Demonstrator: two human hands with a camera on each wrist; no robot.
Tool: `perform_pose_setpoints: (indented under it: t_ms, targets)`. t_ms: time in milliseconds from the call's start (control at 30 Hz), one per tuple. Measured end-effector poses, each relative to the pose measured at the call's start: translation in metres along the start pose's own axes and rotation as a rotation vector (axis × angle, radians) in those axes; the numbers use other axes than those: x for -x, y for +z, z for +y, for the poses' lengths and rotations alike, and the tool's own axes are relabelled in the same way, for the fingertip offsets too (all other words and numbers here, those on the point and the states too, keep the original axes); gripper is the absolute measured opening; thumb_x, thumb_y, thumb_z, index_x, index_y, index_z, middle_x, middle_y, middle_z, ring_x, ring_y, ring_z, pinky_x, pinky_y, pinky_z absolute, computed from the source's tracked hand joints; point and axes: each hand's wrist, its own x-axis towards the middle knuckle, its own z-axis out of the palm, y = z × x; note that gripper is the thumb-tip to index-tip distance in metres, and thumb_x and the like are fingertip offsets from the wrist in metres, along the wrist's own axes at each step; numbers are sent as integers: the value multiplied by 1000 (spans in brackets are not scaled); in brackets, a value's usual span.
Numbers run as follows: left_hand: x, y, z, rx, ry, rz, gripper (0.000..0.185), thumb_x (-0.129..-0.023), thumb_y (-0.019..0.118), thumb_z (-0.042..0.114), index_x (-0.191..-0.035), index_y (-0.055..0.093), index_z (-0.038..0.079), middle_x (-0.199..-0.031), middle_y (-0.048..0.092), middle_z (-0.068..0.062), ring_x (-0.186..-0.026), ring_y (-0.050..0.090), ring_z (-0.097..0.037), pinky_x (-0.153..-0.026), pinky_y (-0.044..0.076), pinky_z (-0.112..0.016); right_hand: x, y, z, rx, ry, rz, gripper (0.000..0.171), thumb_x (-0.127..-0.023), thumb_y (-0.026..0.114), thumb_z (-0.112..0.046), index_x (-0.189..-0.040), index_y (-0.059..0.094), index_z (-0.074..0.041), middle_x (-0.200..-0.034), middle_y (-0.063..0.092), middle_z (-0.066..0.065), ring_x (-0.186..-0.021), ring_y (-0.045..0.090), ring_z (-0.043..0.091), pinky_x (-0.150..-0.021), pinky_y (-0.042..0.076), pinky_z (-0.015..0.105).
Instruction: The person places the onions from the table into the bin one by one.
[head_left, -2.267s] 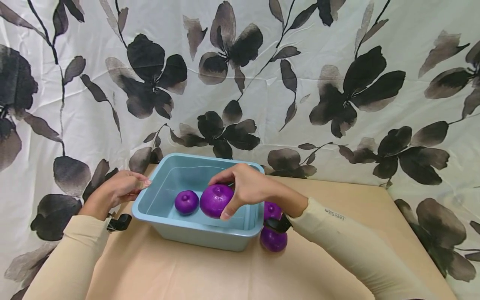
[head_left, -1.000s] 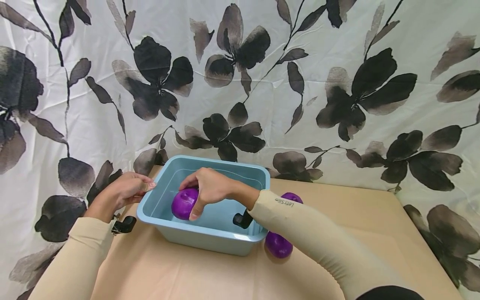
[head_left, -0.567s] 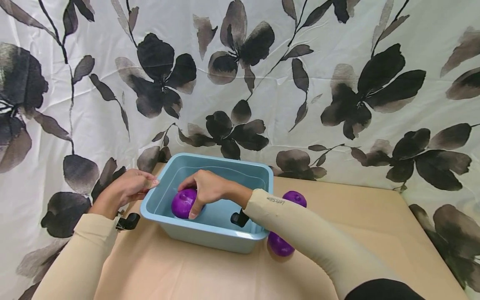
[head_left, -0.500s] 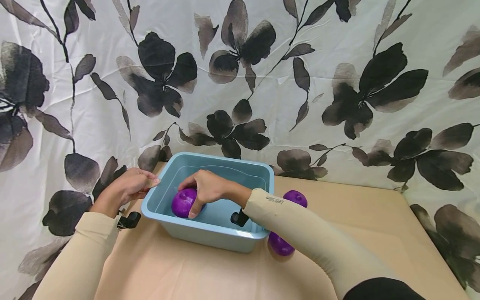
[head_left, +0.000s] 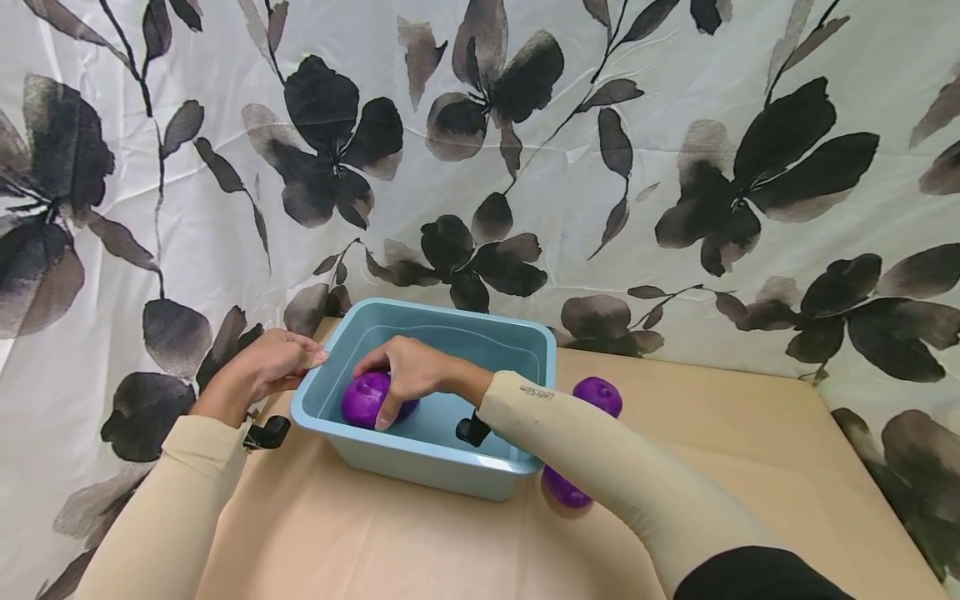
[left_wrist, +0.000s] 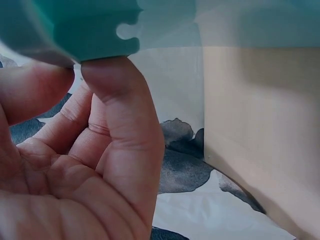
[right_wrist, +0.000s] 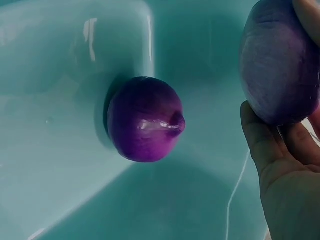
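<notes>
A light blue plastic tub [head_left: 420,467] stands on the tan table. My right hand [head_left: 405,369] reaches into its left half and grips a purple onion [head_left: 362,400] low near the bottom. In the right wrist view the held onion [right_wrist: 279,60] sits in my fingers [right_wrist: 280,165], and a second purple onion [right_wrist: 145,119] lies on the tub floor [right_wrist: 60,165] beside it. My left hand [head_left: 273,367] holds the tub's left rim. In the left wrist view my thumb [left_wrist: 120,115] presses up under that rim [left_wrist: 95,30].
Two more purple onions lie on the table right of the tub, one at the back [head_left: 597,393] and one at the front [head_left: 564,490]. A flower-printed curtain [head_left: 525,167] hangs close behind the table [head_left: 337,542], whose right half is bare.
My right hand carried the onion from above the tub's middle down into its left half, beside the other onion. Over the last second it has barely moved. The left hand stays on the rim.
</notes>
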Motion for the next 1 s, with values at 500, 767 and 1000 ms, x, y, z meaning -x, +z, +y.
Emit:
perform_pose_setpoints:
  t_ms: [500,767,1000]
  targets:
    - [-1,4,3,15,-3,13,48,-103,62,12,-142,50,-11,-84,65,6,-75,66,-4,-72,60,-23,-11,7,11,-21,5,-37,76,-67,100,-14,-136,69,-14,-133,73,-1,-117,63,9,-98,51,22]
    - [-1,3,3,2,-9,26,48,-103,61,13,-143,51,-11,-85,65,5,-76,65,-5,-73,60,-24,-14,9,14,-3,7,-72,77,-68,98,-14,-138,67,-12,-137,71,5,-117,61,13,-98,51,24]
    - [0,1,1,11,-12,25,50,-103,62,13,-144,49,-11,-85,67,6,-77,67,-5,-74,61,-24,-18,12,16,-2,-4,-93,79,-70,98,-14,-141,64,-10,-139,69,6,-118,60,15,-97,52,24]
